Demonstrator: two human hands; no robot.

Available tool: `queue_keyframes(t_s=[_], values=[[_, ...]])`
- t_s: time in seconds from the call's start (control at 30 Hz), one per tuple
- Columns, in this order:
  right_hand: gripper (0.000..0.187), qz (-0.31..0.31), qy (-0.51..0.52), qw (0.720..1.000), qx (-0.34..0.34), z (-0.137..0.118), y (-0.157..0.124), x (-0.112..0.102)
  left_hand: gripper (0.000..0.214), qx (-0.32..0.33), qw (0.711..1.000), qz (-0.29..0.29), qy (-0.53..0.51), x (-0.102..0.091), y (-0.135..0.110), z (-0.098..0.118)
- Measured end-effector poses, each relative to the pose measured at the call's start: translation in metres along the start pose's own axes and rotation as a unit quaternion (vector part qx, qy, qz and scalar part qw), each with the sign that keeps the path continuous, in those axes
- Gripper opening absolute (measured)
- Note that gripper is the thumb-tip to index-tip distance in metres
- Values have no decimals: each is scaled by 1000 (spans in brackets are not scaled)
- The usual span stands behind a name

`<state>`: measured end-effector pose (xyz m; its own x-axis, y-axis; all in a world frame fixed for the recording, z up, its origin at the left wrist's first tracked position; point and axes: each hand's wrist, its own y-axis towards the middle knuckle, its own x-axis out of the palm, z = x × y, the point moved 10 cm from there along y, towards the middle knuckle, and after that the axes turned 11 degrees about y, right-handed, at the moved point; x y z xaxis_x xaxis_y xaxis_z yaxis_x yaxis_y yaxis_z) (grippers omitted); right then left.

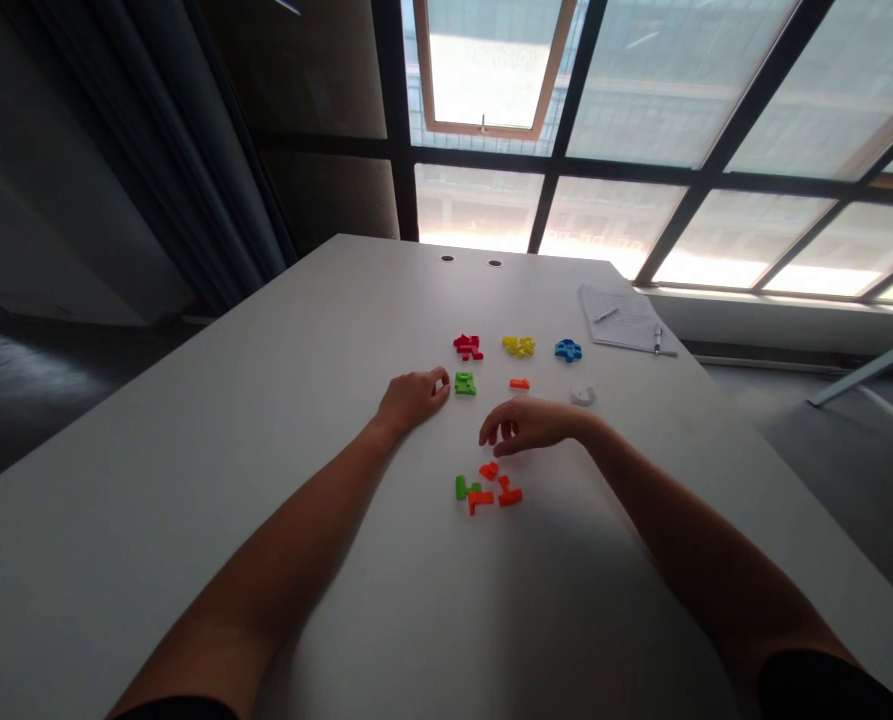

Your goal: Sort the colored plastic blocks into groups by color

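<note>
My left hand (414, 397) rests on the white table (386, 620) with its fingers curled in. Nothing shows in it, and it lies just left of a small pile of green plastic pieces (465, 383). Above the table, my right hand (530, 424) hangs with loosely bent fingers spread apart, holding nothing. Nearer to me than its fingertips lie an orange piece (489, 470), a second orange piece (510, 492), a third orange piece (480, 499) and a green piece (462, 488). A single orange piece (519, 384) sits beyond the right hand.
Farther back are piles of red pieces (468, 347), yellow pieces (519, 346) and blue pieces (568, 350). White pieces (582, 396) lie right of the orange one. Paper sheets (618, 315) with a pen (606, 315) and a marker (657, 338) lie toward the right edge.
</note>
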<state>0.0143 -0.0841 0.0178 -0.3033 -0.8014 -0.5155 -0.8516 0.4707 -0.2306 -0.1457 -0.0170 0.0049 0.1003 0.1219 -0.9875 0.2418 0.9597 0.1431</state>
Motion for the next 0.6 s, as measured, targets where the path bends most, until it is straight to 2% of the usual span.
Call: queue_keyframes(t_s=[0.1,0.2,0.27,0.33,0.43,0.6], values=[[34,-48,-11,999,-16,-22,-4,15,28,-3,1000,-5,-3,1,0,0],[20,-51,-75,996,-22,-30,-1,26,29,-6,1000,-10,-2,2,0,-1],[13,-33,-105,994,-24,-31,1,24,29,-7,1000,-8,-2,2,1,-1],[15,9,-113,993,-23,-30,-1,9,28,-4,1000,-3,-3,2,1,-1],[15,98,-116,988,-2,-21,-11,-26,27,-1,1000,-1,-5,2,1,-1],[12,180,-173,967,48,9,-27,-68,25,0,1000,3,-3,2,2,-2]])
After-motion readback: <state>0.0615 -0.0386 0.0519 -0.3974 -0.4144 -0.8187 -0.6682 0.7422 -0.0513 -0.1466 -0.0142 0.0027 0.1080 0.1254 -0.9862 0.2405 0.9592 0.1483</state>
